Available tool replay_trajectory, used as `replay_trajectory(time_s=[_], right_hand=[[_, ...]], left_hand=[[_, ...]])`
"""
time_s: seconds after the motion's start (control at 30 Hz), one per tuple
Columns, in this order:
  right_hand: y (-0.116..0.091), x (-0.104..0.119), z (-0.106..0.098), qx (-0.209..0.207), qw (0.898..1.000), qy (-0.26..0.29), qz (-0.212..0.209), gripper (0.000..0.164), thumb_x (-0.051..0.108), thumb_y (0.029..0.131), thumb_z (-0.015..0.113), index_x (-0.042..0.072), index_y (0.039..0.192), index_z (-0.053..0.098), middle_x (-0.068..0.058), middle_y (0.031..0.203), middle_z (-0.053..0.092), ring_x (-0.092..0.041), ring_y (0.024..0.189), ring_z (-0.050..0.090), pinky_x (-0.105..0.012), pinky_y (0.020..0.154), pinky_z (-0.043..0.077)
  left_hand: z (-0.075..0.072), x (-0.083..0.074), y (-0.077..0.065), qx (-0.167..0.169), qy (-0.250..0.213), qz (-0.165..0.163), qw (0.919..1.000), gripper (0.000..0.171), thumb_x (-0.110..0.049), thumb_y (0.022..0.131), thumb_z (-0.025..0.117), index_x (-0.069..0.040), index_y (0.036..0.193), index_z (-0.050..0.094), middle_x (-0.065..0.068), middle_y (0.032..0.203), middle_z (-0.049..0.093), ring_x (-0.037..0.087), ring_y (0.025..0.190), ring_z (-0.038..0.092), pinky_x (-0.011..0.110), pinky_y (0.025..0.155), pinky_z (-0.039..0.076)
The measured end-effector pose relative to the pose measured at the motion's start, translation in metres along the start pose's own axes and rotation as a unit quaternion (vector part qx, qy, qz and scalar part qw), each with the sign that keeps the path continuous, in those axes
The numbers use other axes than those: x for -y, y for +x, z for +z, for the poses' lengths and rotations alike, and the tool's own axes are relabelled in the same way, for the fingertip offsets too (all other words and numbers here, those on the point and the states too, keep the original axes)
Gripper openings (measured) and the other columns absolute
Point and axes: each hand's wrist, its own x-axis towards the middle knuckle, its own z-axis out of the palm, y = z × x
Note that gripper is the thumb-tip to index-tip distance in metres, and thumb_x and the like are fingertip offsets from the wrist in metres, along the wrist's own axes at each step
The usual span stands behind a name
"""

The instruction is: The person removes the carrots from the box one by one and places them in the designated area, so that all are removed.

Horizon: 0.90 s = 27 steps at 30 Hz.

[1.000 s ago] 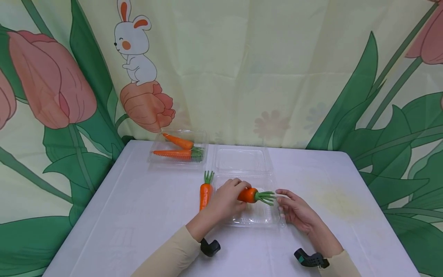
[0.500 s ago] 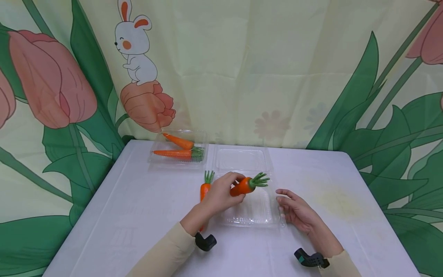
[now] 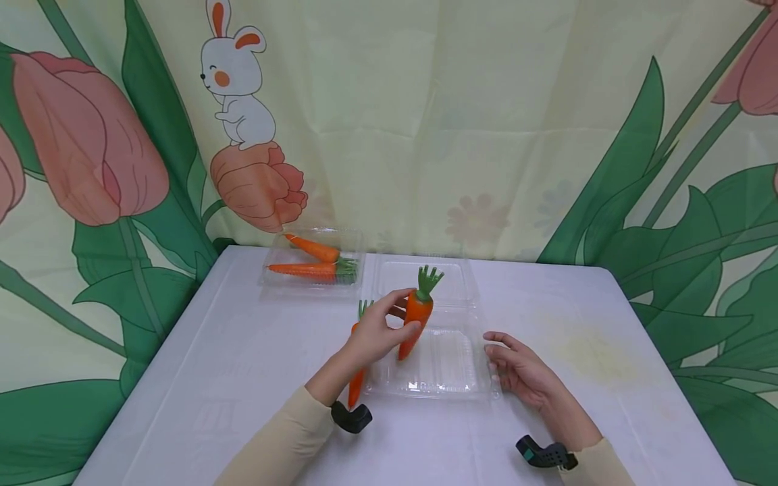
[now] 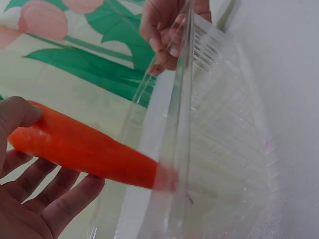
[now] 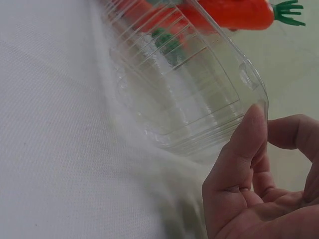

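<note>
My left hand [image 3: 378, 332] holds an orange toy carrot [image 3: 418, 312] with a stubby green top, between thumb and fingers. The carrot is tilted, top up and tip down, over the left side of a clear plastic clamshell box [image 3: 450, 358]. That box lies open, its lid [image 3: 425, 278] folded back toward the wall. At the box's right edge is my right hand [image 3: 519, 371]; in the right wrist view its thumb [image 5: 246, 139] and index finger take the rim between them. Another toy carrot [image 3: 356, 388] lies along the box's left side, partly hidden by my left hand.
At the back left of the white table [image 3: 273, 378] stands a second clear box [image 3: 273, 283] with two carrots [image 3: 310, 271] inside. A printed curtain [image 3: 389, 135] with tulips and a rabbit hangs right behind the table.
My left hand has moved left, turning the carrot it holds from lying sideways to top up. The right hand has stayed at the box's edge.
</note>
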Motion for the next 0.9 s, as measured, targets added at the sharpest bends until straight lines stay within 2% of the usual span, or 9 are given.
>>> replay_trajectory(time_s=[0.17,0.23,0.47,0.7,0.9], right_hand=[[0.001,-0.001,0.0,0.0,1.0,0.003,0.003,0.036,0.016,0.105,0.058,0.012,0.136,0.039,0.008,0.082,0.057,-0.005,0.07,0.056,-0.02,0.059,0.049],[0.001,-0.001,0.0,0.0,1.0,0.003,0.003,0.037,0.016,0.105,0.058,0.011,0.137,0.039,0.008,0.082,0.057,-0.005,0.07,0.056,-0.02,0.058,0.049],[0.003,0.001,0.0,-0.01,1.0,-0.002,0.009,0.036,0.018,0.105,0.059,0.013,0.136,0.04,0.008,0.08,0.056,-0.006,0.07,0.055,-0.02,0.058,0.049],[0.003,0.001,0.0,-0.01,1.0,-0.002,0.009,0.036,0.018,0.105,0.059,0.013,0.136,0.04,0.008,0.082,0.057,-0.006,0.071,0.056,-0.02,0.059,0.049],[0.003,0.002,0.001,-0.012,1.0,-0.002,0.011,0.041,0.019,0.105,0.059,0.011,0.139,0.038,0.008,0.084,0.057,-0.006,0.073,0.056,-0.02,0.06,0.049]], left_hand=[[-0.004,0.003,-0.001,-0.019,-0.04,-0.02,0.9988,0.06,-0.024,0.097,0.073,-0.023,0.152,0.048,0.006,0.124,0.065,0.025,0.111,0.065,0.036,0.084,0.062],[-0.006,0.004,0.0,-0.022,-0.057,-0.027,0.9977,0.062,-0.025,0.098,0.072,-0.025,0.154,0.046,0.007,0.124,0.064,0.024,0.109,0.065,0.037,0.08,0.063],[-0.014,0.006,-0.002,-0.018,-0.105,-0.052,0.993,0.062,-0.027,0.1,0.069,-0.031,0.156,0.043,0.015,0.121,0.06,0.023,0.09,0.072,0.039,0.071,0.064],[-0.022,0.005,-0.006,-0.014,-0.107,-0.08,0.9909,0.058,-0.029,0.099,0.07,-0.029,0.152,0.045,0.016,0.114,0.06,0.024,0.074,0.073,0.04,0.066,0.064],[-0.031,0.008,-0.015,-0.029,-0.122,-0.092,0.9878,0.054,-0.029,0.098,0.072,-0.024,0.145,0.047,0.015,0.106,0.062,0.026,0.071,0.071,0.041,0.065,0.063]])
